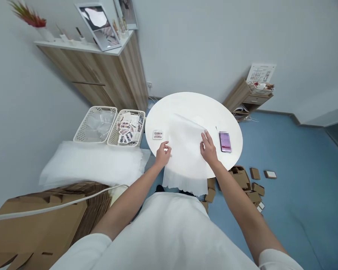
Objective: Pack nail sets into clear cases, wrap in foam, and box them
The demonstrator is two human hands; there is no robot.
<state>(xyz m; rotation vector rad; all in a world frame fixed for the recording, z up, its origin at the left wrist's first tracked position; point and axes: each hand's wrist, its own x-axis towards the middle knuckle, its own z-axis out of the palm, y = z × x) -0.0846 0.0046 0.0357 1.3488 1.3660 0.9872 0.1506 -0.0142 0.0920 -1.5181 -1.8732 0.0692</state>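
Observation:
A thin, white, translucent packing sheet [186, 150] lies on the round white table [191, 101], its lower end hanging over the near edge. At the sheet's left edge is my left hand [163, 153], fingers loosely bent and apart, with nothing visible in them. My right hand [208, 149] has its fingertips on the sheet's upper right corner and seems to grip it; the exact contact is hard to make out. A small clear pack of press-on nails [158, 135] rests left of the sheet. On the right lies a phone [225, 142] with a lit screen.
Left of the table stand a white basket of clear bags [115, 116] and a basket of nail packs [143, 123]. A stack of white sheets [95, 161] lies before them, above flattened cardboard [39, 225]. Small brown boxes [239, 176] lie on the floor at right.

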